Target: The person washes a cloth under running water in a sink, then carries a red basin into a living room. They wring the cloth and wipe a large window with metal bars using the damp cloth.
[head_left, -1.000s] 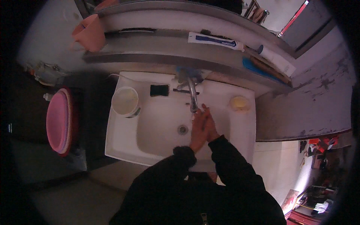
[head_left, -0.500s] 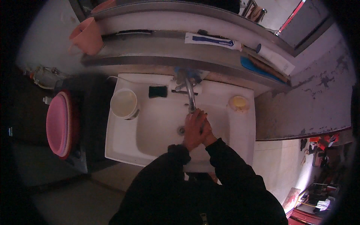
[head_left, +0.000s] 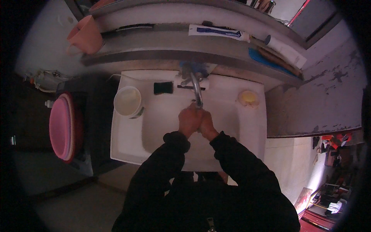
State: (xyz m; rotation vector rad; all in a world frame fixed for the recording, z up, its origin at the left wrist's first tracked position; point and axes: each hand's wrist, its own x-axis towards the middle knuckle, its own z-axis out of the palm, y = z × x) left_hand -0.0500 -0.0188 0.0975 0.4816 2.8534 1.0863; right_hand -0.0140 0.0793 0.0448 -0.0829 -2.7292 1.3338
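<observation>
My left hand (head_left: 189,120) and my right hand (head_left: 206,124) are pressed together over the white sink (head_left: 160,131), just below the spout of the metal faucet (head_left: 197,91). The fingers of both look curled inward and closed. Whatever lies between the palms is hidden, and I cannot make out running water in the dim light. Both wrists come out of black sleeves (head_left: 177,141). On the sink's back ledge, left of the faucet, lies a dark green scouring pad (head_left: 163,87).
A white tub (head_left: 128,101) stands on the sink's left rim; yellow soap (head_left: 248,97) sits on the right. The shelf above bears a pink mug (head_left: 88,36), a toothpaste tube (head_left: 216,32), a white tube (head_left: 284,50) and a blue comb-like item (head_left: 266,63). Pink basins (head_left: 60,127) stand left.
Both hands have drawn closer under the spout. The left hand, stretched flat over the right before, has slid to the left, and the fingers have curled. The view has shifted slightly.
</observation>
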